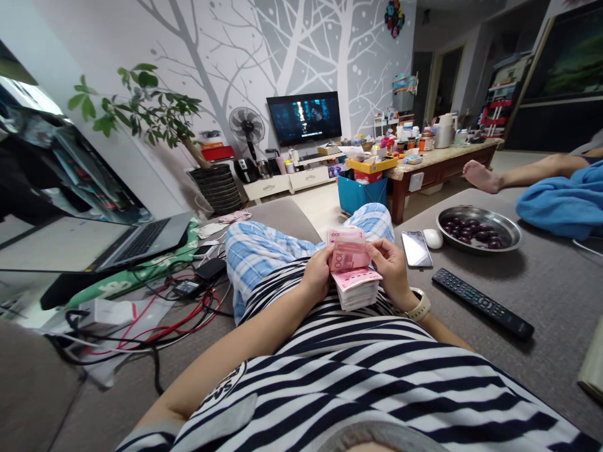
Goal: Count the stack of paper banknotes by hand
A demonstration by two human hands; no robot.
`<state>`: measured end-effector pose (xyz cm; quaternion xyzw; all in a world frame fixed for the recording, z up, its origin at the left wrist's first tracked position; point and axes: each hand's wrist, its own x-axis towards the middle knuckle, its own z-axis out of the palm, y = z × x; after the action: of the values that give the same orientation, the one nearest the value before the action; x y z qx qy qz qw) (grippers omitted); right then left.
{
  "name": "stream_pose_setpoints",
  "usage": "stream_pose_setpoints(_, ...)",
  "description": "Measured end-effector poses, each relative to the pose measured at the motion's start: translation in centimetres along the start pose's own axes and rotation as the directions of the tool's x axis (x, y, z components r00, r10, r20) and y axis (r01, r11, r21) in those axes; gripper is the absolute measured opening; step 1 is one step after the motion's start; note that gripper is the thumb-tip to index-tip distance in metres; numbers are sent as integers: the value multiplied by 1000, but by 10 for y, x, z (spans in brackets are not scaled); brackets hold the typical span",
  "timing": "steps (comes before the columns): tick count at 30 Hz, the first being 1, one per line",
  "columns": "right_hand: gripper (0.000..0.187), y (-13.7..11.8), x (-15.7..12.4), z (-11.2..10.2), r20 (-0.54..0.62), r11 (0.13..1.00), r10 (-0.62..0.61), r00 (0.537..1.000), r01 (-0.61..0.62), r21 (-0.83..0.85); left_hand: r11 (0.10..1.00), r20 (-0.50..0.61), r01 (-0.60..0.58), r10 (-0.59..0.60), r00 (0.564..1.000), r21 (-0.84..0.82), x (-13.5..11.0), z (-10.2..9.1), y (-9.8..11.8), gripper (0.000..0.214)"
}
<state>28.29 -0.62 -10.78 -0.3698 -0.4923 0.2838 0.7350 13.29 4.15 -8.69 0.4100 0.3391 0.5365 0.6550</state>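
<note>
A thick stack of pink banknotes (358, 289) rests on my lap over a striped shirt. My left hand (318, 273) grips the stack's left side with curled fingers. Fingers of my right hand (392, 271), with a white watch on its wrist, are closed on the right side, and its thumb and fingers pinch the top notes (347, 251), which are lifted and bent upward. My knees in blue plaid trousers rise just beyond.
On the grey sofa to the right lie a phone (416, 248), a white mouse (432, 238), a black remote (483, 304) and a metal bowl of dark fruit (478, 227). Another person's bare foot (480, 177) rests there. A laptop (141, 240) and tangled cables (183, 311) lie left.
</note>
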Motion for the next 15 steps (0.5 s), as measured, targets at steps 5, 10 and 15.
stream_pose_setpoints(5,36,2,0,0,-14,1000,5,1000,-4,16,999,25,-27,27,999,25,1,0,0,13)
stream_pose_setpoints(10,34,-1,-1,0,20,998,19,1000,-20,68,998,50,-45,43,998,41,1,-2,0,18)
stream_pose_setpoints(15,35,-8,-4,0,55,999,-17,998,15,46,999,63,-24,21,998,45,1,-4,0,19)
